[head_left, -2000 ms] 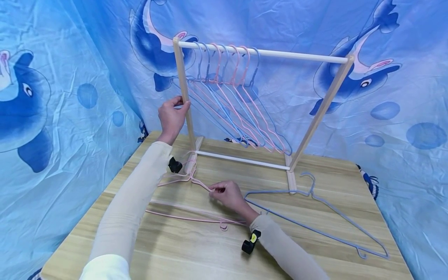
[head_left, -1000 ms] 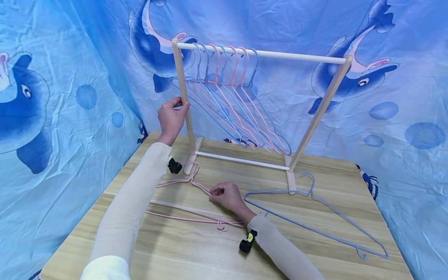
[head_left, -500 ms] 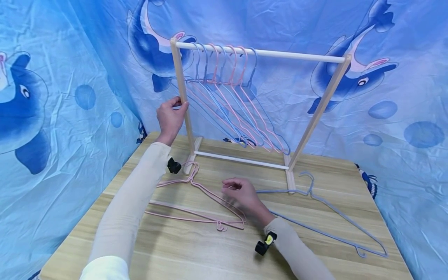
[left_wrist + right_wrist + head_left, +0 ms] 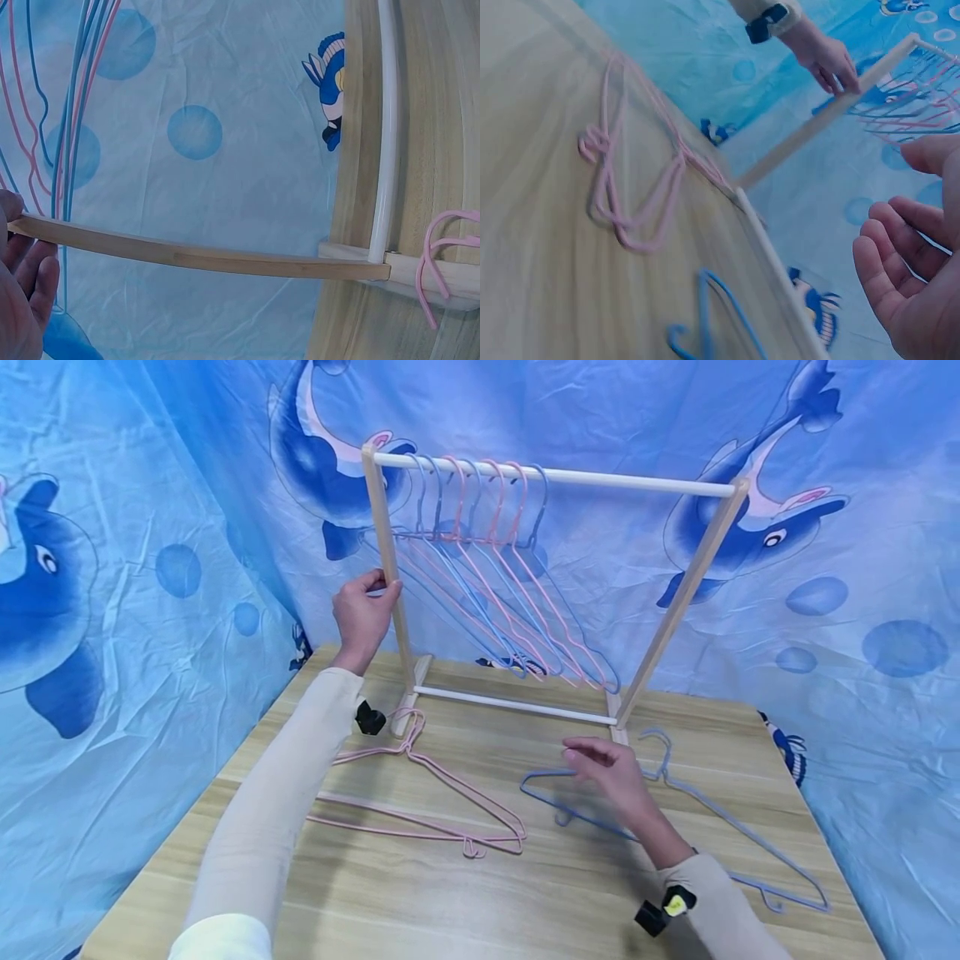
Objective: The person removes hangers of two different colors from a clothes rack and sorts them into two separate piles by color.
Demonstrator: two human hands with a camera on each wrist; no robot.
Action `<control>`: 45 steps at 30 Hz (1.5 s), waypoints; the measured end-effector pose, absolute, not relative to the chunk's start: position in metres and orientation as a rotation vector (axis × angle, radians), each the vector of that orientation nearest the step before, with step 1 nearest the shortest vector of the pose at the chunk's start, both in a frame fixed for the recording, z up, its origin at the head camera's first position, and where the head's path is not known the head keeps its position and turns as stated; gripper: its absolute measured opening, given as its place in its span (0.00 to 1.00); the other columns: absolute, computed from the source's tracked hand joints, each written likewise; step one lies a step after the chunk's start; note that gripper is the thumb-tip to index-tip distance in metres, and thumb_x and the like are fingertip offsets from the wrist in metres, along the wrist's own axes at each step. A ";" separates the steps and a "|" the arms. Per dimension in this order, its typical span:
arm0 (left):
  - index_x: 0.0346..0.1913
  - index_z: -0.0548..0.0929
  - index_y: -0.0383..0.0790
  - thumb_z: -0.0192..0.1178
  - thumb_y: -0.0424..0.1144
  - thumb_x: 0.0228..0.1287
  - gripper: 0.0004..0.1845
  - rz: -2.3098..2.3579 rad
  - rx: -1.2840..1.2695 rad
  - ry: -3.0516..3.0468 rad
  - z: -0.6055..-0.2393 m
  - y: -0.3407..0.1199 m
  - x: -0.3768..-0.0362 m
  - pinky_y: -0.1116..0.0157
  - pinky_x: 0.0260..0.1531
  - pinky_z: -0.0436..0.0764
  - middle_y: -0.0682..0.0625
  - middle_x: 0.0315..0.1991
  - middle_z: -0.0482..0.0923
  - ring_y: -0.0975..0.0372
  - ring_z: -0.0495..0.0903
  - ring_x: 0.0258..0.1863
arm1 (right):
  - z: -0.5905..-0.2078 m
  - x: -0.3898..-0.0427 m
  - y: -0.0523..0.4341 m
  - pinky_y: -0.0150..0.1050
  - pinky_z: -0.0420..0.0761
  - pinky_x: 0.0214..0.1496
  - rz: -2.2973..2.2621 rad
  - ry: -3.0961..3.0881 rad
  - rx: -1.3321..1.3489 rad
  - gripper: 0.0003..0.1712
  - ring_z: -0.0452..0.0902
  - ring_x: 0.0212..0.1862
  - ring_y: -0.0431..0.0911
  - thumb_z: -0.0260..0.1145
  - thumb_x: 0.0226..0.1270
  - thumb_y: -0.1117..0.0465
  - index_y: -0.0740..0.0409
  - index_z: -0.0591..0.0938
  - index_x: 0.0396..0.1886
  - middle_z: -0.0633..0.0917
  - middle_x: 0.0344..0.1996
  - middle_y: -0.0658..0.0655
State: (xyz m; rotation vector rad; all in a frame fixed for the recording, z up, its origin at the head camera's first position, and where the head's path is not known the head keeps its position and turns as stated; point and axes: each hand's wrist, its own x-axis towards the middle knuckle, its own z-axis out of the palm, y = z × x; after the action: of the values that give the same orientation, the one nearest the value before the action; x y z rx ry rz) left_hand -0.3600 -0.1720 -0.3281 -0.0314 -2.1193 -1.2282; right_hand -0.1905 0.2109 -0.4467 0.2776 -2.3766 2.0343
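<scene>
My left hand [image 4: 365,617] pinches the left wooden post [image 4: 386,535] of a small clothes rack; the left wrist view also shows the fingers around that post [image 4: 187,256]. Over a blue clothes hanger [image 4: 720,814] lying on the table hovers my right hand [image 4: 615,781], its fingers loosely bent with nothing between them. In the right wrist view that hand [image 4: 915,255] is spread and holds nothing. Pink hangers [image 4: 457,785], seemingly two overlapping, lie on the table to the left, partly behind the left forearm. Several blue and pink hangers [image 4: 498,585] hang from the rack's white top rail [image 4: 637,482].
The wooden table [image 4: 450,910] carries the rack, whose white lower bar [image 4: 517,705] runs between its feet. The right post [image 4: 682,602] slants up beyond the right hand. A blue curtain [image 4: 862,527] printed with dolphins surrounds the table.
My right hand has let go of the pink hangers and moved right, over the blue hanger. The pink hangers' hooks have come down toward the table. The left hand stays at the post.
</scene>
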 end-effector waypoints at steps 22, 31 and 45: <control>0.55 0.89 0.42 0.65 0.51 0.71 0.19 -1.211 -0.045 -2.119 -0.327 -0.172 -0.361 0.55 0.43 0.87 0.45 0.46 0.89 0.55 0.89 0.42 | -0.329 -0.234 0.254 0.31 0.84 0.47 1.923 -2.285 0.386 0.26 0.82 0.47 0.40 0.59 0.80 0.50 0.67 0.82 0.61 0.88 0.46 0.45; 0.56 0.89 0.41 0.66 0.50 0.71 0.19 -1.207 -0.043 -2.119 -0.327 -0.172 -0.360 0.54 0.45 0.87 0.44 0.47 0.89 0.54 0.89 0.42 | -0.288 -0.269 0.225 0.32 0.82 0.48 1.889 -2.501 0.197 0.31 0.81 0.49 0.44 0.59 0.76 0.37 0.57 0.83 0.61 0.87 0.45 0.46; 0.55 0.89 0.42 0.66 0.50 0.71 0.19 -1.201 -0.037 -2.128 -0.327 -0.172 -0.358 0.54 0.45 0.87 0.44 0.47 0.89 0.54 0.89 0.42 | -0.263 -0.292 0.191 0.33 0.78 0.42 1.956 -2.567 0.156 0.27 0.80 0.48 0.44 0.60 0.78 0.45 0.60 0.80 0.64 0.86 0.40 0.48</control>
State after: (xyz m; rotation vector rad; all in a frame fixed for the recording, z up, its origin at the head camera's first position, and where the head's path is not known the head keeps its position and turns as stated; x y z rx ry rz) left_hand -0.3583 -0.1718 -0.3267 -0.0373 -2.1284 -1.2014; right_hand -0.2920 0.1912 -0.2634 0.1561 -2.5671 1.9557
